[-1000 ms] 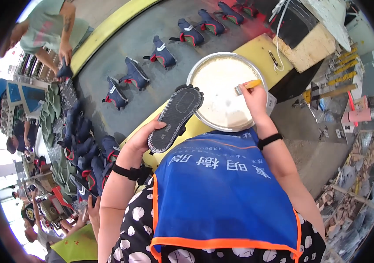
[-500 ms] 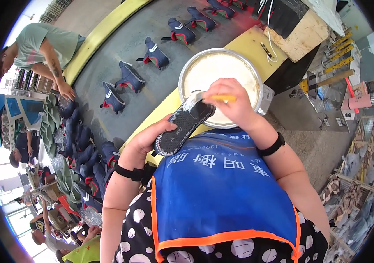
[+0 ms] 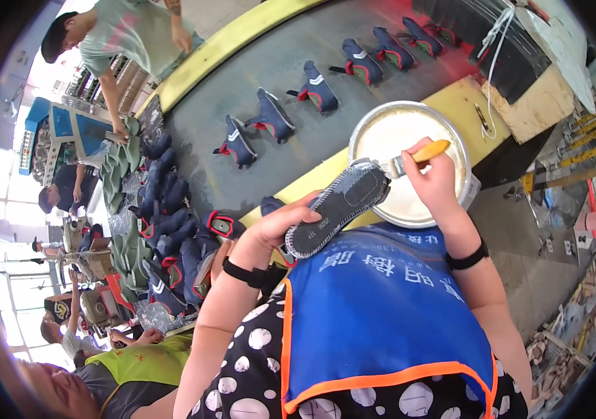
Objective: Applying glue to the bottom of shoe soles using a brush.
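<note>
My left hand (image 3: 280, 223) grips a dark shoe upper (image 3: 340, 209), its black stitched bottom turned up and tilted. The bottom's far half looks wet and shiny. In my right hand (image 3: 437, 185) is a flat paintbrush (image 3: 429, 151) with a yellow handle and a metal band. Its whitish bristles are at the shoe's far end; whether they touch it I cannot tell. Just beyond, under the brush, stands a round metal pot (image 3: 404, 105) of creamy white liquid (image 3: 396, 133).
Navy shoe uppers stand in a row on the grey conveyor belt (image 3: 193, 157). More uppers (image 3: 172, 230) are heaped at the left beside green pieces (image 3: 129, 269). A person (image 3: 123, 35) stands across the belt; another in a yellow-green vest (image 3: 151, 370) is close at my left.
The view has shifted, so things sit further right. The brush has moved off the shoe's bottom to its far end, its handle now tilted up. The person across the belt reaches to the green pieces.
</note>
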The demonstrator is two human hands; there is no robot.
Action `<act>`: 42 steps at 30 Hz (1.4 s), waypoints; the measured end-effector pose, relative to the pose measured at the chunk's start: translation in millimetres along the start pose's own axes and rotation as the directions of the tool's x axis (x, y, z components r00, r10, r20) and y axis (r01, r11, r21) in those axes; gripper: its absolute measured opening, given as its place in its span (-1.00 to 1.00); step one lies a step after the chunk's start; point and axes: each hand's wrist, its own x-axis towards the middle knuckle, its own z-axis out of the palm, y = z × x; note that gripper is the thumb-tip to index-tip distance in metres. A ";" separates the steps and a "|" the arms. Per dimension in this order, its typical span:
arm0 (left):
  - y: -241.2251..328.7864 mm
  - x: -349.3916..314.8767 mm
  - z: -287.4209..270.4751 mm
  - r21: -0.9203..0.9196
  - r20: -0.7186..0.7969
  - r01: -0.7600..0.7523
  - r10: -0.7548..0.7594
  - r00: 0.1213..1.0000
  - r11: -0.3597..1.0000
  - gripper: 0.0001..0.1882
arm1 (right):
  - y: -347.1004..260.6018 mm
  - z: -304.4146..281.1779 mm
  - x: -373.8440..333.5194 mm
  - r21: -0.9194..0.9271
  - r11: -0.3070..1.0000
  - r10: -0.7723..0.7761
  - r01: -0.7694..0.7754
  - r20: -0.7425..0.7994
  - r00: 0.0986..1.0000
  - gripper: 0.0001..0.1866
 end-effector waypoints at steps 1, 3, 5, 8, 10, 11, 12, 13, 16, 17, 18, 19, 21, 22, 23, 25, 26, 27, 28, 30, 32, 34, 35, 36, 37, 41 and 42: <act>0.7 0.0 -1.9 0.007 -0.023 -0.005 0.005 1.000 1.000 -0.22 | -5.4 2.9 0.3 0.041 0.999 -0.028 0.030 -0.035 0.999 -0.89; 1.1 -1.7 -4.4 0.009 -0.052 -0.001 0.001 0.999 1.000 -0.22 | -19.5 7.4 4.5 0.104 0.987 -0.111 0.120 -0.089 0.990 -0.86; 1.3 -4.5 -4.2 0.023 -0.028 -0.045 0.046 0.999 0.999 -0.22 | -18.6 17.4 -2.8 0.131 0.991 -0.004 0.014 -0.074 0.997 -0.85; -11.6 -1.4 -11.5 0.097 -0.088 -0.142 0.151 0.985 0.985 -0.22 | -11.6 15.4 -0.5 0.021 0.996 0.091 -0.090 -0.051 0.995 -0.82; -8.4 -3.5 -9.7 0.140 -0.100 -0.116 0.131 0.986 0.983 -0.21 | -15.8 16.9 -1.0 -0.025 0.994 0.102 -0.105 -0.115 0.988 -0.82; -8.4 -1.6 -12.0 0.152 -0.106 -0.128 0.145 0.984 0.980 -0.21 | -17.0 19.8 3.1 0.057 0.996 0.076 -0.069 -0.136 0.988 -0.81; -9.3 -1.3 -13.6 0.163 -0.110 -0.138 0.157 0.981 0.977 -0.20 | -23.7 26.0 6.0 0.115 0.992 0.068 -0.049 -0.168 0.983 -0.80; -9.1 -1.5 -14.9 0.179 -0.103 -0.160 0.180 0.978 0.971 -0.20 | -24.4 29.2 6.7 0.057 0.995 0.094 -0.086 -0.163 0.982 -0.80; -12.9 2.7 -8.1 0.147 -0.168 -0.223 0.246 0.955 0.964 -0.20 | -25.2 40.8 -3.1 -0.011 0.994 0.101 -0.106 -0.203 0.974 -0.77; -13.3 4.4 -6.8 0.129 -0.212 -0.251 0.274 0.938 0.959 -0.20 | -30.0 42.3 -8.7 -0.007 0.993 0.111 -0.115 -0.198 0.974 -0.78; -14.9 4.5 -5.5 0.125 -0.210 -0.253 0.275 0.938 0.959 -0.20 | -36.9 44.6 -15.2 0.000 0.992 0.121 -0.124 -0.186 0.975 -0.79; -15.0 6.7 -5.1 0.146 -0.227 -0.250 0.278 0.933 0.957 -0.19 | -42.3 48.0 -22.9 -0.006 0.992 0.121 -0.124 -0.188 0.975 -0.79; -15.1 9.5 -3.8 0.164 -0.243 -0.244 0.279 0.929 0.956 -0.19 | -50.3 52.6 -35.8 0.154 0.978 0.157 -0.142 -0.085 0.984 -0.80; -14.5 10.0 -2.2 0.214 -0.236 -0.261 0.309 0.921 0.941 -0.18 | -52.4 51.5 -36.3 0.151 0.978 0.160 -0.146 -0.084 0.984 -0.80; -14.1 10.0 -0.4 0.264 -0.228 -0.276 0.338 0.913 0.924 -0.18 | -55.2 49.5 -36.6 0.129 0.983 0.145 -0.134 -0.078 0.986 -0.79; -10.4 9.7 2.0 0.361 -0.206 -0.284 0.373 0.905 0.888 -0.17 | -54.1 45.1 -30.1 0.049 0.992 0.119 -0.114 -0.117 0.986 -0.77; -8.9 8.6 3.3 0.456 -0.183 -0.291 0.409 0.894 0.841 -0.16 | -47.1 41.7 -23.2 0.047 0.992 0.125 -0.120 -0.119 0.985 -0.77; -6.7 7.9 4.8 0.456 -0.176 -0.288 0.403 0.898 0.842 -0.16 | -36.8 37.3 -16.2 -0.013 0.993 0.110 -0.114 -0.154 0.982 -0.77; -4.0 6.8 5.5 0.504 -0.142 -0.290 0.409 0.901 0.813 -0.15 | -28.4 32.9 -8.1 -0.073 0.992 0.091 -0.106 -0.184 0.979 -0.76; 0.7 6.4 3.5 0.551 -0.105 -0.293 0.413 0.905 0.782 -0.14 | -18.1 26.5 8.5 -0.110 0.991 0.054 -0.076 -0.192 0.980 -0.76; 6.8 6.6 -1.4 0.593 -0.059 -0.259 0.363 0.930 0.762 -0.14 | -10.8 23.7 20.0 -0.141 0.989 0.012 -0.040 -0.193 0.981 -0.76; 6.9 3.0 -5.1 0.607 -0.055 -0.269 0.376 0.925 0.748 -0.14 | -4.6 28.1 30.0 -0.066 0.998 -0.034 0.021 -0.198 0.980 -0.78; 5.9 1.1 -7.2 0.620 -0.043 -0.275 0.382 0.923 0.735 -0.14 | -1.3 28.5 32.3 -0.089 0.992 -0.103 0.084 -0.230 0.968 -0.80; 1.2 -3.4 -9.6 0.658 -0.023 -0.319 0.441 0.897 0.682 -0.14 | -0.3 31.3 32.4 -0.020 0.997 -0.081 0.079 -0.242 0.967 -0.82; -5.3 -4.5 -12.9 0.601 -0.052 -0.312 0.425 0.904 0.736 -0.12 | 9.0 31.1 29.9 -0.014 0.989 -0.148 0.148 -0.237 0.960 -0.84; -9.2 1.0 -15.8 0.669 -0.042 -0.327 0.473 0.880 0.667 -0.08 | 34.0 34.6 8.4 0.005 0.999 -0.052 0.052 -0.104 0.993 -0.91; -23.3 8.2 -25.0 0.703 -0.055 -0.339 0.522 0.851 0.626 -0.08 | 37.8 33.2 2.4 0.037 0.998 -0.047 0.049 -0.046 0.998 -0.92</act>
